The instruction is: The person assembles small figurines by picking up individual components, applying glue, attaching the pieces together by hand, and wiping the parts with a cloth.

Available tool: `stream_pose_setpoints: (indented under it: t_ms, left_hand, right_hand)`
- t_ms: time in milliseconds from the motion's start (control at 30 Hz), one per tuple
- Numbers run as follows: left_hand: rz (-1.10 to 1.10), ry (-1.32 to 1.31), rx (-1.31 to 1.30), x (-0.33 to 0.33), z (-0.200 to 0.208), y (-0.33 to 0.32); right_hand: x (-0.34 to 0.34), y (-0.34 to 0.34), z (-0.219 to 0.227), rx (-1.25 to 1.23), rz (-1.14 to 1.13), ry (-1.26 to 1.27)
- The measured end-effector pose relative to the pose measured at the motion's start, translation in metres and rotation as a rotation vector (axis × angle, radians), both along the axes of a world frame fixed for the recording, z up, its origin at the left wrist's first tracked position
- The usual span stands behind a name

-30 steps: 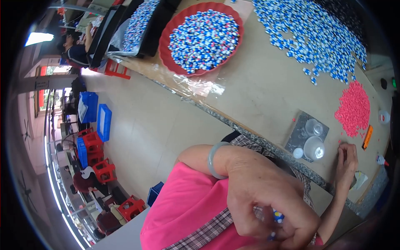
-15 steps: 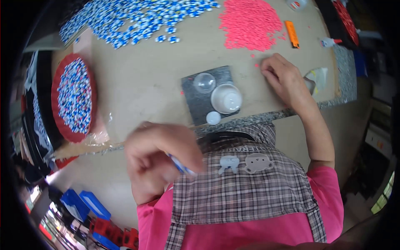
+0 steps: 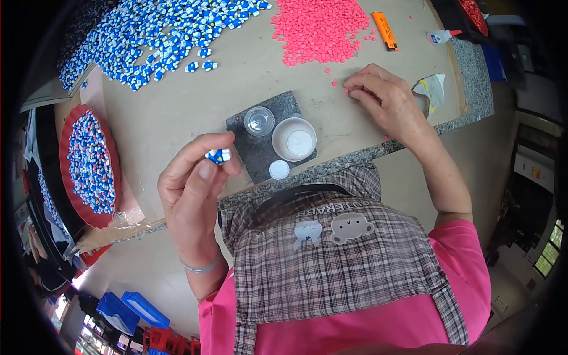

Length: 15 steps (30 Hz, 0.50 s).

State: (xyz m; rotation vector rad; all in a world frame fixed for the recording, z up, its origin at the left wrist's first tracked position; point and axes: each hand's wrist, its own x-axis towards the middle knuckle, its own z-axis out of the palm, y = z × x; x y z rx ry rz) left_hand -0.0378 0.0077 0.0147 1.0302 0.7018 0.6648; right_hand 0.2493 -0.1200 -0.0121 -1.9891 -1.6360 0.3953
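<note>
A small blue-and-white figure piece [image 3: 219, 155] with a yellow spot is pinched between the thumb and fingers of my left hand [image 3: 195, 183], raised in front of the dark slab. My right hand [image 3: 387, 100] rests low over the table, its thumb and index finger drawn together at a tiny pink piece [image 3: 347, 91]. Beyond it spreads a heap of pink pieces [image 3: 319, 29]. On the dark stone slab [image 3: 254, 157] stand a clear cup [image 3: 259, 121], a white bowl [image 3: 281, 142] with white contents, and a small white disc-shaped lid or dish [image 3: 279, 170].
Many blue-and-white pieces [image 3: 160, 35] cover the far left. A red scalloped tray [image 3: 112, 222] of similar pieces stands at left. An orange box cutter or lighter-like item [image 3: 385, 31], a glue bottle [image 3: 441, 37] and a torn wrapper [image 3: 435, 89] lie at right, near the granite edge [image 3: 467, 118].
My left hand has risen from near the apron toward the slab and turned, bringing the blue-and-white piece into plain sight. My right fingers have closed in on the tiny pink piece. The view has shifted.
</note>
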Motion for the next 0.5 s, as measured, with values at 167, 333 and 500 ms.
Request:
stream_pose_setpoints:
  t_ms: [167, 333, 500]
  left_hand:
    - [-0.04, 0.103, 0.069, 0.001, -0.004, 0.003]
    - [-0.063, 0.098, 0.068, 0.0, -0.005, 0.005]
    - [-0.143, 0.105, 0.049, 0.003, -0.006, 0.006]
  right_hand:
    - [-0.005, 0.002, -0.009, 0.099, 0.047, -0.163]
    - [-0.007, 0.008, -0.001, -0.021, 0.023, -0.119]
    - [-0.008, 0.009, 0.011, -0.14, -0.002, -0.011]
